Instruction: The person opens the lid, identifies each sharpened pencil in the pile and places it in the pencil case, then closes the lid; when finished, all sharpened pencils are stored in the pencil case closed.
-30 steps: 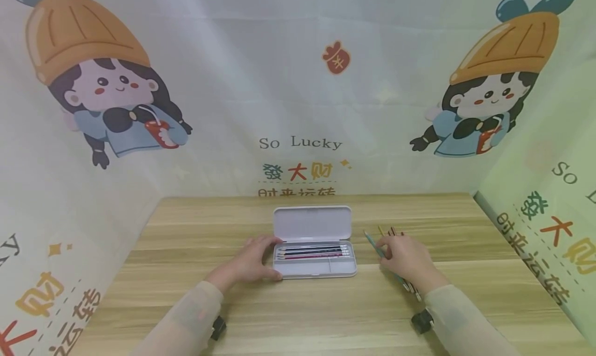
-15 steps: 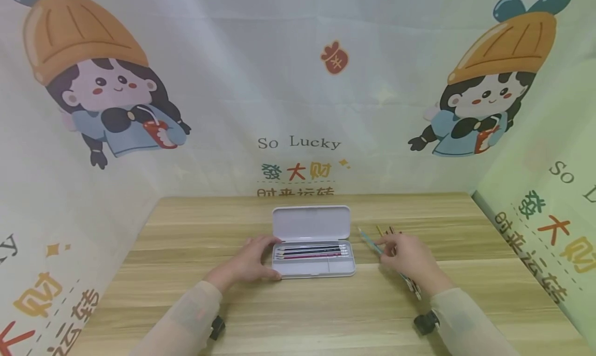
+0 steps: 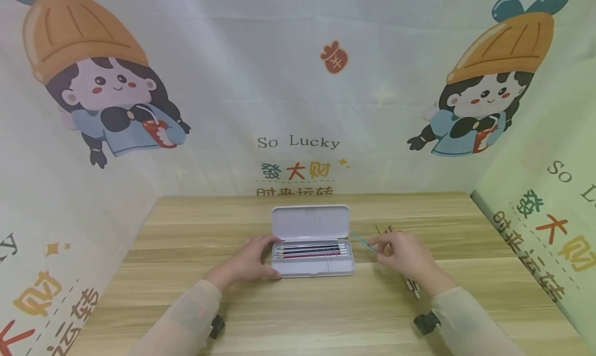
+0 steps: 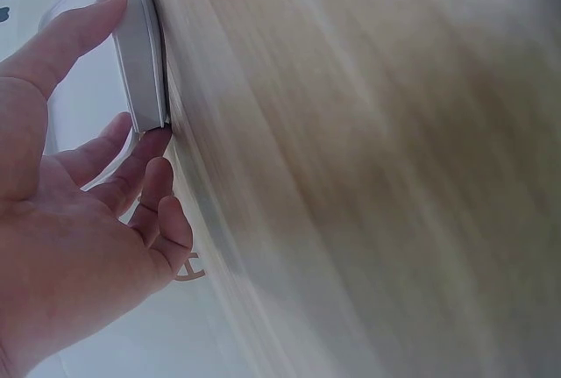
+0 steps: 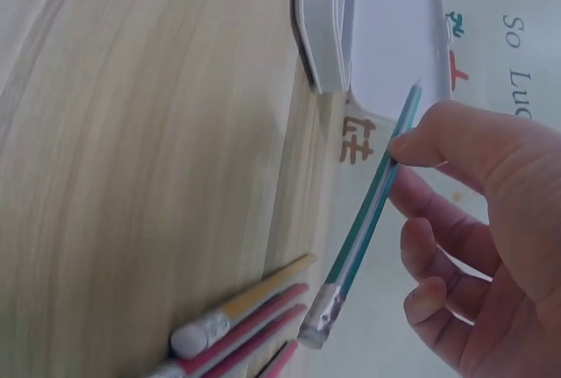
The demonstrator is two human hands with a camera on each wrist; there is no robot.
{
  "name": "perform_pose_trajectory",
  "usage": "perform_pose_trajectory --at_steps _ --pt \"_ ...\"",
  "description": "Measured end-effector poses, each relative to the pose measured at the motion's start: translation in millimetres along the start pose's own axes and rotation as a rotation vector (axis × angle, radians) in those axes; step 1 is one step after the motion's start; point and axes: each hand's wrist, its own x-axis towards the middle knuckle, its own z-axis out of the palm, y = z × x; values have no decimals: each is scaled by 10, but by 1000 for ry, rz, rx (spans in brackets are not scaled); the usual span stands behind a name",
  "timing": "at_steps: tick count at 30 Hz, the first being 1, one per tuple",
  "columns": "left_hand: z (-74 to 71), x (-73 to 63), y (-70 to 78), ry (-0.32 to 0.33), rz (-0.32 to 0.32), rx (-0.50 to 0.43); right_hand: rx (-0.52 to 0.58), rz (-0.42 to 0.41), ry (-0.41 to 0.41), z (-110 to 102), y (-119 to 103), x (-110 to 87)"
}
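A white pencil case (image 3: pixel 310 223) stands with its lid raised on the wooden table. Several pencils (image 3: pixel 312 251) lie in its back compartment; the front compartments hold nothing. My left hand (image 3: pixel 244 260) holds the case by its left end, thumb at the front edge and fingers round the back corner, as the left wrist view shows. Between thumb and fingers, my right hand (image 3: pixel 407 255) pinches a teal pencil (image 5: pixel 359 220) just right of the case. Its sharpened tip points toward the case, and its eraser end hangs lower in the right wrist view.
Several loose pencils (image 5: pixel 245 295), one yellow and others red or dark, lie on the table (image 3: pixel 316 314) beneath and beside the right hand. Patterned cloth (image 3: pixel 223 113) walls in the table at the back and sides.
My right hand has lifted the teal pencil off the loose bunch and shifted it left, toward the case. The left hand and the case stay in place.
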Motion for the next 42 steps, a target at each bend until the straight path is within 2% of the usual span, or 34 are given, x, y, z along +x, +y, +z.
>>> perform_pose_trajectory --at_steps 6,14,24,34,42 --pt "3 1 -18 -1 7 8 -19 -118 21 111 -81 93" --pt "1 2 -22 -4 5 8 45 -215 -26 263 -212 237" --pt "-2 0 -4 -8 4 9 -33 -396 -22 424 -368 442" --pt "-2 4 -4 -6 -7 4 -77 -469 -89 515 -570 643" --pt "-5 -2 -18 -8 -15 -4 -102 -454 -160 599 -739 799"
